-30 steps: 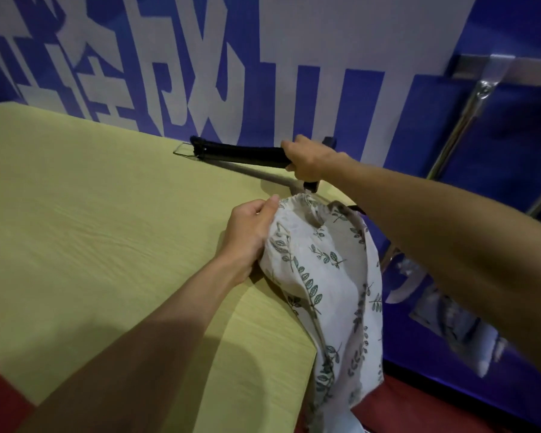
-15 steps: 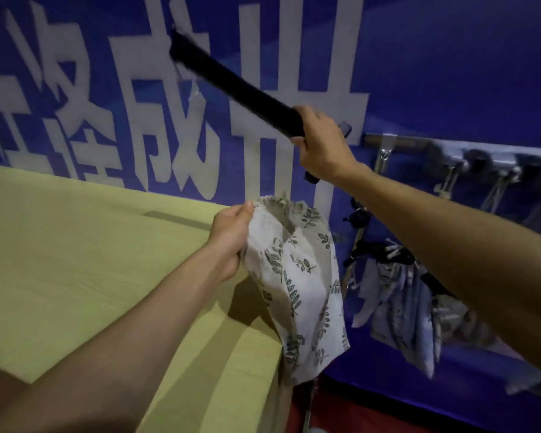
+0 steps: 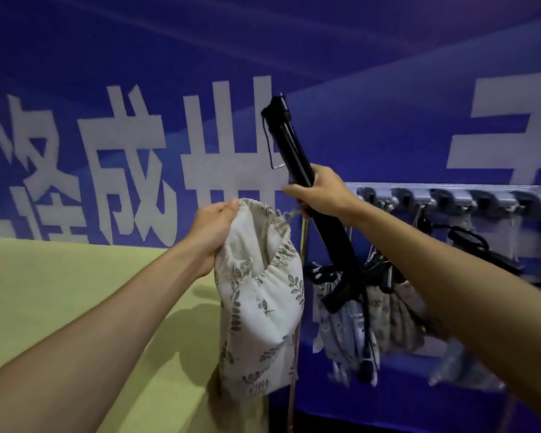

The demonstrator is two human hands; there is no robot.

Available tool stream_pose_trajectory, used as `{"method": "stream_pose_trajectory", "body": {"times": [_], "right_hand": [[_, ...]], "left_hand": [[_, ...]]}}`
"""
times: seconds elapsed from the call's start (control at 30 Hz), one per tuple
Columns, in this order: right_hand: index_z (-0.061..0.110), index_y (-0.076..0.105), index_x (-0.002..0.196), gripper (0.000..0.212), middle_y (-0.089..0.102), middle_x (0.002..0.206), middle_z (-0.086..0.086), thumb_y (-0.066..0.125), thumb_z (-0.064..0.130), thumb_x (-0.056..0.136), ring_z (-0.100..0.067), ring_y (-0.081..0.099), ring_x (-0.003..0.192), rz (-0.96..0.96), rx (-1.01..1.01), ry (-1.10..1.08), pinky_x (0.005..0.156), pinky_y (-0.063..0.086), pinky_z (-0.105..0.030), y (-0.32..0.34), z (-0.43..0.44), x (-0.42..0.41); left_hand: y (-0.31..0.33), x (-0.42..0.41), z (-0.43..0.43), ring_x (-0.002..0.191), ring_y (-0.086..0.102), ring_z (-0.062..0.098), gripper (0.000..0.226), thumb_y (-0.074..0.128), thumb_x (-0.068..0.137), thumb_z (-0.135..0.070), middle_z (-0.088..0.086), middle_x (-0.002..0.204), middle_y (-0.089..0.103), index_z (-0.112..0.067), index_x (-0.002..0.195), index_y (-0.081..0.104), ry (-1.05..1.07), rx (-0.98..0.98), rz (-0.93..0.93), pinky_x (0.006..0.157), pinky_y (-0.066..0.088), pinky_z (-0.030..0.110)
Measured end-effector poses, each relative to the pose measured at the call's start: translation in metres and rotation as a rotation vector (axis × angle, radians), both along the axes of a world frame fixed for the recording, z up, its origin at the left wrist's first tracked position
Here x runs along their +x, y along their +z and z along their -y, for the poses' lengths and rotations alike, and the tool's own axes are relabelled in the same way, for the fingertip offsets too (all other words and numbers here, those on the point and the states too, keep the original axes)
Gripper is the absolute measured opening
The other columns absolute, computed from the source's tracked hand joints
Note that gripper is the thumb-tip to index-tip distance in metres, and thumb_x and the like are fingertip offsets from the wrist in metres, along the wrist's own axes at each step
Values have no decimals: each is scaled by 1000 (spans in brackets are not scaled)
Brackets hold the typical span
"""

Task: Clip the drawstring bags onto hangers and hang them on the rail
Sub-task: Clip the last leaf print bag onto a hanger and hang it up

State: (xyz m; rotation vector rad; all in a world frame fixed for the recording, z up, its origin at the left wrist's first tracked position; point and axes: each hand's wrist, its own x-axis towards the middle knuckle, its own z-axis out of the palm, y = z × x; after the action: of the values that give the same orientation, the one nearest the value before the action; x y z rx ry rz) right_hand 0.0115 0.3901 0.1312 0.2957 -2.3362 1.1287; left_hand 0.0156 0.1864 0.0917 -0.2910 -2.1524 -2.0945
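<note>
My left hand grips the gathered top edge of a white drawstring bag with a green leaf print; the bag hangs free in the air beside the table's right end. My right hand holds a black clip hanger by its middle, tilted steeply with one end up against the blue wall and the other end down near the hung bags. The rail, a grey bar with several hooks, runs along the wall to the right. Several bags on black hangers hang below it.
A yellow-green table fills the lower left, its right end just under the held bag. A blue wall banner with large white characters stands behind. My right forearm crosses in front of the hung bags.
Both hands have risen off the table. The hanger swung from lying flat to steeply tilted, and the bag now hangs in the air. The view turned right, bringing the rail into sight.
</note>
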Motion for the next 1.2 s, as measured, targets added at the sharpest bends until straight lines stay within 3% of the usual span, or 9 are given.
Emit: {"method": "stream_pose_trajectory", "body": {"times": [0.23,0.3,0.4,0.47,0.6,0.7,0.87,1.07,1.2], "right_hand": [[24,54,91,22,54,55,1,66,7,86,-17,56,43,18,226,138,45,45,-29,-14,-48,35],[20,57,98,23,56,60,1,65,5,83,-15,59,44,25,369,95,45,47,-28,-15,-57,40],[34,51,81,30,57,63,5,67,9,78,-15,60,52,56,644,16,48,44,-24,-13,-65,47],[33,48,77,29,54,64,6,67,11,77,-16,55,59,120,818,-18,51,40,-24,-11,-66,51],[23,51,90,20,47,67,6,65,15,79,-18,52,63,214,1172,-84,52,41,-29,-10,-57,54],[16,54,105,23,42,70,5,60,11,84,-19,51,64,174,1461,-135,53,41,-31,-5,-48,56],[15,54,118,31,64,102,-3,56,12,88,-25,64,83,49,1811,-195,54,42,-31,12,-29,64],[16,57,107,22,66,100,-3,52,8,87,-28,65,84,-224,1850,-220,70,50,-34,25,-6,73],[15,53,111,21,67,97,-3,50,14,91,-26,65,79,-335,1814,-255,82,42,-32,32,-1,76]], "left_hand": [[2,8,-24,77,68,25,31,48,101,-28,15,89,71,-4,93,66,11,5,46,74,56,35],[2,8,-26,76,69,25,31,48,101,-26,14,86,72,-4,91,66,0,31,75,77,57,39],[2,10,-26,67,70,21,28,50,100,-23,11,78,73,-6,87,68,2,79,92,65,59,32],[0,10,-27,72,69,24,27,52,99,-23,14,86,73,-5,89,69,14,79,82,72,58,37],[-4,10,-31,79,68,26,30,56,96,-29,12,85,74,-9,84,74,45,-115,-48,79,56,39],[-5,8,-36,71,61,21,42,59,93,-33,10,74,64,7,81,69,106,-223,-115,71,48,33],[-2,15,-47,70,59,19,42,61,92,-32,13,77,63,9,88,69,31,-271,-103,68,48,30],[3,29,-65,73,63,23,25,69,85,-23,16,79,67,2,80,72,-14,224,-94,73,53,38],[-8,24,-70,77,57,17,30,71,82,-40,5,78,64,-11,74,74,-10,-33,-205,77,52,38]]}}
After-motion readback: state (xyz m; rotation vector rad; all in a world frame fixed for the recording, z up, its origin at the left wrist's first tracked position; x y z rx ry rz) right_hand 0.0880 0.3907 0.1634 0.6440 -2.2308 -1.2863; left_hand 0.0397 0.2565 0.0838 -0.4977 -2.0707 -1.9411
